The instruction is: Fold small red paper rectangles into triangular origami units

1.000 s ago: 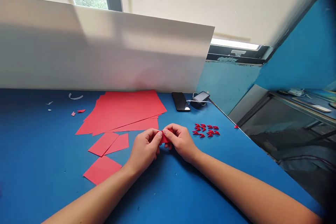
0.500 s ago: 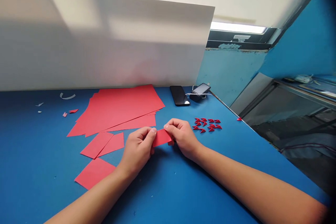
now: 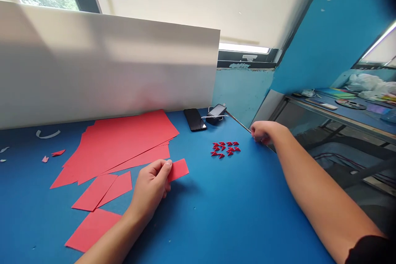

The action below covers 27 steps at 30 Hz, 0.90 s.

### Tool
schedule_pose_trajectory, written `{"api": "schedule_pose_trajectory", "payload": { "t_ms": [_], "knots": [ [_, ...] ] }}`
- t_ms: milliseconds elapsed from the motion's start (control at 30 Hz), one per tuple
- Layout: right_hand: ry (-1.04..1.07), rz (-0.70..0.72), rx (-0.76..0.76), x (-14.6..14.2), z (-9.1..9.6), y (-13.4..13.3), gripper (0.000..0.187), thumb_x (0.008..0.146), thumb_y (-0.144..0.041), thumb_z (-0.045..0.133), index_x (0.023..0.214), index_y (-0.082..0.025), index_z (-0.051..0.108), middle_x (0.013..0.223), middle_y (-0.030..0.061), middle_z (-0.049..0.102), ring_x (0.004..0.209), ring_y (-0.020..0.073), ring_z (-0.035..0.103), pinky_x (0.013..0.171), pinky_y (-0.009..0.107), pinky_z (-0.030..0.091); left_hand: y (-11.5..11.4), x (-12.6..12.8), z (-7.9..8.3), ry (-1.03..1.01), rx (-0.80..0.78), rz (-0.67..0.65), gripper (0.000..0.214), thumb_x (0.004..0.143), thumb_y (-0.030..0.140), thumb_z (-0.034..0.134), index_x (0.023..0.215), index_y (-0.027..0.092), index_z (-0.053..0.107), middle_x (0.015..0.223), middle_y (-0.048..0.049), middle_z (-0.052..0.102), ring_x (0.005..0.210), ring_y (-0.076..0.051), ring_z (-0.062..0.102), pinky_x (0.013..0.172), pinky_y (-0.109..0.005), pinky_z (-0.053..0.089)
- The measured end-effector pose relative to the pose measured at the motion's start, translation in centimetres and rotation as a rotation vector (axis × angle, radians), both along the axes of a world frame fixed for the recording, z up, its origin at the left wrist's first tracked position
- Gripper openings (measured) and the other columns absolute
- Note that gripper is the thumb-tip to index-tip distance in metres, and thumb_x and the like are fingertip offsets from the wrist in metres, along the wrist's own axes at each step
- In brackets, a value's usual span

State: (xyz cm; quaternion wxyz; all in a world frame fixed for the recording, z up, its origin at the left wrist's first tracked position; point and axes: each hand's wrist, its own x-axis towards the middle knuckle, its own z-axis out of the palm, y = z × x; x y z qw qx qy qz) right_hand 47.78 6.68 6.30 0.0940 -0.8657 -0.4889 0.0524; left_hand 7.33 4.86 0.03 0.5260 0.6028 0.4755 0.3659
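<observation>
My left hand [image 3: 150,187] is closed on one end of a small red paper rectangle [image 3: 178,169], pinching it just above the blue table [image 3: 216,218]. My right hand [image 3: 262,132] has reached to the table's right edge, its fingers curled down in a pinch. Whatever it holds is hidden. A cluster of several small folded red triangles [image 3: 225,149] lies between the two hands, a little left of my right hand.
A stack of large red sheets [image 3: 123,140] lies at the back left, with cut red rectangles [image 3: 102,189] in front. A black phone [image 3: 194,119] and a second device on a cable [image 3: 216,111] lie by the upright white board [image 3: 108,70]. Small scraps [image 3: 57,152] sit far left.
My right hand let go of the red rectangle and moved right to the table's edge, where a single red piece lay. My left hand keeps the rectangle. The camera turned right.
</observation>
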Motion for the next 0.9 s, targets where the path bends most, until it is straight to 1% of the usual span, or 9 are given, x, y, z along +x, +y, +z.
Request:
{"api": "schedule_pose_trajectory", "payload": {
  "t_ms": [100,167,233,367,467,567,667,767,900],
  "knots": [
    [0.068,-0.038,-0.118,-0.3,-0.9,0.5,0.017,0.049,-0.003,0.073,0.049,-0.014,0.061,0.046,0.0040,0.058,0.049,0.0217,0.062,0.053,0.034,0.048,-0.1,0.0,0.1,-0.015,-0.001,0.000,0.040,0.086,0.050,0.050,0.061,0.019,0.046,0.042,0.0055,0.046,0.038,-0.009,0.040,0.041,-0.019,0.033],
    [0.094,-0.027,-0.103,-0.4,-0.8,0.9,0.010,0.054,-0.006,0.072,0.054,-0.014,0.065,0.047,0.0047,0.061,0.048,0.0198,0.062,0.054,0.032,0.048,-0.2,0.0,0.2,-0.012,0.009,0.001,0.039,0.086,0.049,0.051,0.061,0.019,0.046,0.041,0.0052,0.046,0.038,-0.009,0.039,0.041,-0.019,0.033],
    [0.107,0.002,-0.014,-0.5,-0.3,1.4,0.007,0.063,-0.013,0.070,0.069,-0.014,0.071,0.055,0.0050,0.066,0.051,0.0176,0.064,0.059,0.029,0.050,-0.3,0.1,0.3,-0.010,0.016,0.003,0.038,0.085,0.048,0.051,0.061,0.019,0.047,0.041,0.0049,0.045,0.038,-0.009,0.039,0.041,-0.019,0.033],
    [0.087,0.032,0.252,-1.2,1.2,1.8,0.035,0.078,-0.023,0.060,0.111,-0.015,0.065,0.085,0.0062,0.072,0.057,0.0135,0.065,0.070,0.028,0.050,-0.3,0.3,0.3,-0.025,0.004,-0.005,0.039,0.085,0.050,0.052,0.061,0.019,0.047,0.041,0.0052,0.044,0.038,-0.010,0.038,0.040,-0.019,0.032],
    [0.075,0.086,0.383,-3.6,2.9,1.6,0.027,0.081,-0.025,0.058,0.102,-0.011,0.068,0.091,0.0117,0.070,0.065,0.0167,0.063,0.070,0.030,0.047,-0.1,0.3,0.2,-0.023,0.017,-0.047,0.040,0.084,0.053,0.052,0.063,0.019,0.051,0.043,0.0045,0.045,0.040,-0.010,0.041,0.040,-0.019,0.032],
    [0.142,0.266,0.445,-9.3,3.3,1.1,0.025,0.086,-0.032,0.053,0.090,-0.014,0.069,0.084,0.0100,0.070,0.073,0.0180,0.062,0.064,0.028,0.045,0.0,0.2,0.1,-0.004,0.061,-0.060,0.041,0.084,0.055,0.052,0.068,0.018,0.057,0.044,0.0037,0.048,0.038,-0.010,0.042,0.039,-0.019,0.032],
    [0.299,0.554,0.395,-17.0,1.0,0.3,0.028,0.085,-0.044,0.056,0.092,-0.020,0.069,0.082,0.0024,0.071,0.070,0.0140,0.061,0.062,0.023,0.046,0.0,0.1,0.2,-0.002,0.072,-0.030,0.040,0.084,0.055,0.052,0.083,0.016,0.063,0.044,0.0042,0.050,0.036,-0.010,0.043,0.039,-0.020,0.032],
    [0.616,0.869,0.361,-23.0,-2.7,-0.9,0.029,0.082,-0.043,0.063,0.097,-0.018,0.067,0.087,0.0040,0.070,0.073,0.0148,0.062,0.064,0.025,0.047,-0.1,0.1,0.3,-0.029,0.075,0.018,0.040,0.083,0.053,0.054,0.091,0.016,0.065,0.045,0.0047,0.051,0.036,-0.010,0.045,0.039,-0.020,0.034],
    [0.928,0.788,0.331,-25.1,-6.0,-1.9,0.030,0.089,-0.044,0.054,0.083,-0.016,0.064,0.058,-0.0020,0.058,0.051,0.0106,0.051,0.049,0.022,0.039,-0.2,0.1,0.3,-0.036,0.053,0.076,0.038,0.080,0.052,0.058,0.083,0.015,0.066,0.045,0.0036,0.053,0.035,-0.011,0.047,0.037,-0.020,0.034]
  ]
}}
